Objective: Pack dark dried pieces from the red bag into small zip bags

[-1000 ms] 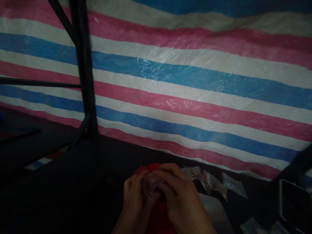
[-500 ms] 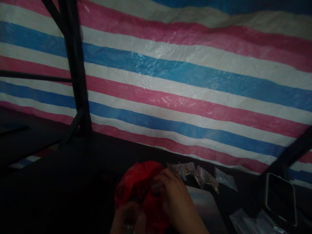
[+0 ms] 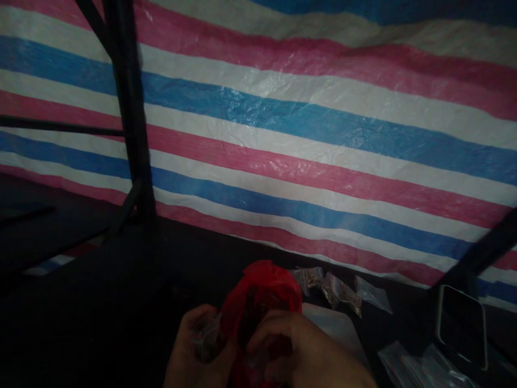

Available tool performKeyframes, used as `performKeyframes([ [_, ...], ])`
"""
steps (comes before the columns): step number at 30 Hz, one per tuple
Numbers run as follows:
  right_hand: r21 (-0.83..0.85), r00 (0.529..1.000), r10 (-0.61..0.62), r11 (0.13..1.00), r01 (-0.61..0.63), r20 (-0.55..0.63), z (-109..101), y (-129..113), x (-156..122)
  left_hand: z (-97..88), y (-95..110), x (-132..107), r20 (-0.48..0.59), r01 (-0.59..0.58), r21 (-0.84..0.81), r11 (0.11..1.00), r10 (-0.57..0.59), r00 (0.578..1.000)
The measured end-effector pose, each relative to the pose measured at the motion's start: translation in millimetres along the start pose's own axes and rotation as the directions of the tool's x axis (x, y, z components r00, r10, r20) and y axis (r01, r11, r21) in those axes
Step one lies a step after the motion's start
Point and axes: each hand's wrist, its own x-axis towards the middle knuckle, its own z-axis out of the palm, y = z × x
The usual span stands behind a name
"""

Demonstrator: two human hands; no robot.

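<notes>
Both my hands are at the bottom middle of the dim view, at a red plastic bag (image 3: 262, 296) that stands on the dark table. My left hand (image 3: 196, 353) is closed round a small clear plastic pouch (image 3: 205, 337) at the bag's left side. My right hand (image 3: 307, 355) is curled, with its fingers at the mouth of the red bag; what they grip is hidden in the dark.
A striped red, white and blue tarp (image 3: 307, 140) hangs behind the table. A black metal post (image 3: 129, 108) stands at the left. Several small clear pouches (image 3: 335, 285) lie behind the bag, more clear bags (image 3: 420, 366) at the lower right, near a dark rectangular frame (image 3: 460, 328).
My left hand dropped away from the bag, then came back up at its left side holding a clear pouch. My right hand moved lower, to the bag's mouth. The view shifted slightly.
</notes>
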Motion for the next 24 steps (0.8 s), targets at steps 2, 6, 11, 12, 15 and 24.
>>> performKeyframes([
  [2,-0.061,0.995,-0.063,0.996,0.059,-0.079,0,5,13,-1.6,-3,6,0.021,-0.008,-0.032,0.999,0.009,1.000],
  [6,-0.277,0.934,-0.212,0.952,0.130,-0.289,5,18,38,-3.5,-6,10,0.011,-0.070,-0.010,0.997,0.070,0.997],
  [11,-0.258,0.920,-0.257,0.949,0.182,-0.296,19,23,50,-0.4,-12,15,0.075,-0.167,0.038,0.985,0.164,0.984],
  [12,-0.245,0.917,-0.261,0.951,0.189,-0.302,21,23,51,0.8,-13,17,0.080,-0.192,0.048,0.980,0.188,0.979],
  [15,-0.216,0.914,-0.254,0.957,0.192,-0.317,24,23,53,3.6,-15,20,0.089,-0.219,0.064,0.974,0.213,0.973],
  [24,-0.175,0.896,-0.301,0.951,0.256,-0.327,3,8,33,8.9,11,7,-0.093,-0.470,0.000,0.883,0.468,0.879],
])
